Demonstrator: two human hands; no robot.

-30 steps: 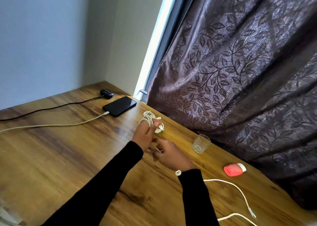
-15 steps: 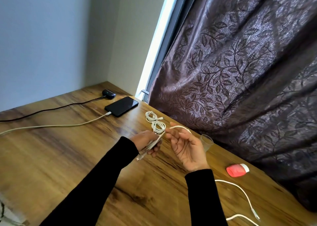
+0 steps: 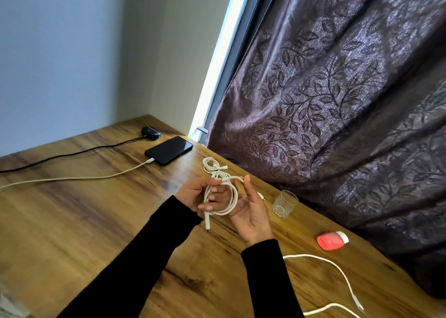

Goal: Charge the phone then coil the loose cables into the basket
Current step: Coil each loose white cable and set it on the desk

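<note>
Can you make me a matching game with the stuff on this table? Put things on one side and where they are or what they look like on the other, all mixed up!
Things:
1. flat black phone
2. small clear glass cup
3. pink plastic bottle with a white cap
4. white cable loop

Descriptions:
A. lying on its side near the curtain
B. held in the left hand
C. plugged into a pale cable
D. standing upright, nothing visible inside

Pairs: 1-C, 2-D, 3-A, 4-B
</note>
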